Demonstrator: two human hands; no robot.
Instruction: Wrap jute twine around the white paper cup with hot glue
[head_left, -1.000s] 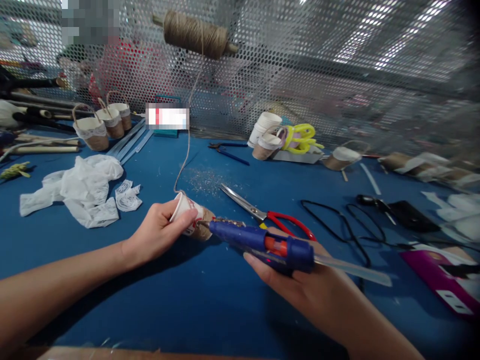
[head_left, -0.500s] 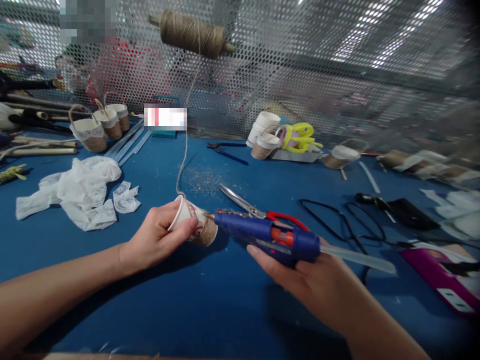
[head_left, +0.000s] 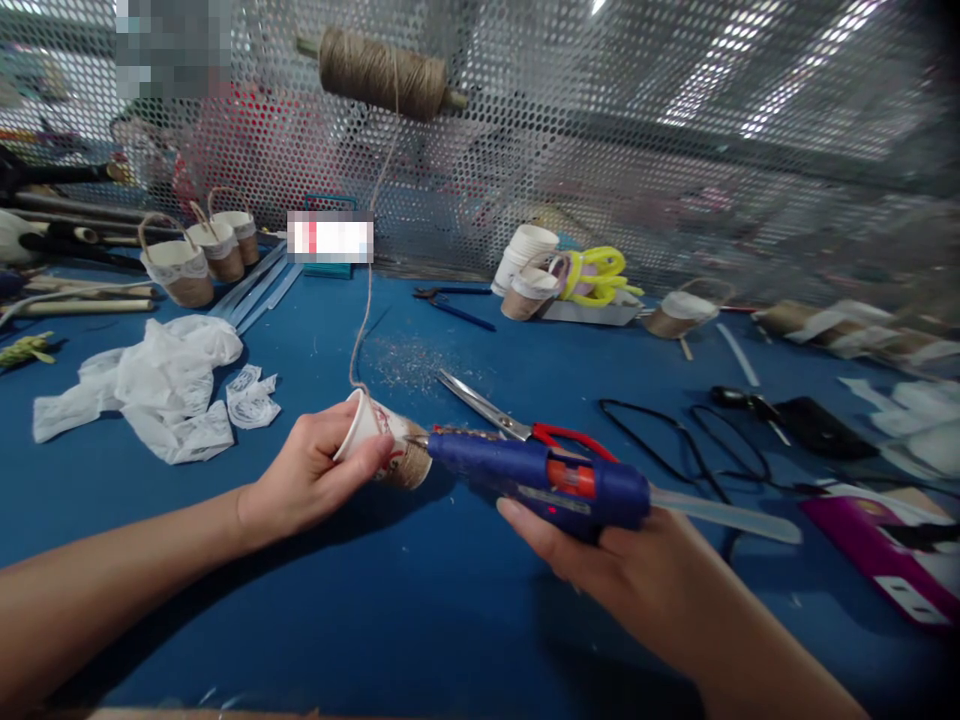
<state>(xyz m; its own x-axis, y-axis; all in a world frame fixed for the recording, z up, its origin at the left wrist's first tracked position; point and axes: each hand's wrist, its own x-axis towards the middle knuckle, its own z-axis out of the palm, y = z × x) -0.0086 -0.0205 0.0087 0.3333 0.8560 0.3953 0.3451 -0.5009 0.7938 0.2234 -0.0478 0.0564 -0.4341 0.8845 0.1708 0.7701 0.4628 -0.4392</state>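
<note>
My left hand (head_left: 311, 470) grips a white paper cup (head_left: 380, 425) that lies tilted on its side, its mouth toward the left. Brown twine (head_left: 414, 468) is wound around the base end of the cup. From the cup, a strand runs up to a twine spool (head_left: 382, 75) on a rod at the mesh panel. My right hand (head_left: 600, 555) is wrapped around a blue hot glue gun (head_left: 540, 478) with a clear glue stick (head_left: 724, 515) poking out of its back. The gun's nozzle is at the cup's side by the twine edge; whether it touches is hard to tell.
Red-handled scissors (head_left: 487, 405) lie just behind the glue gun. White lace (head_left: 161, 380) is heaped at left, below twine-wrapped cups (head_left: 187, 285). Pliers (head_left: 457, 305), stacked white cups (head_left: 525, 255) and yellow cord (head_left: 600, 275) are farther back. A black cable (head_left: 660, 430) and purple power strip (head_left: 877, 560) sit right.
The glue gun has shifted slightly to the right and down with my right hand. The cup has barely moved in my left hand.
</note>
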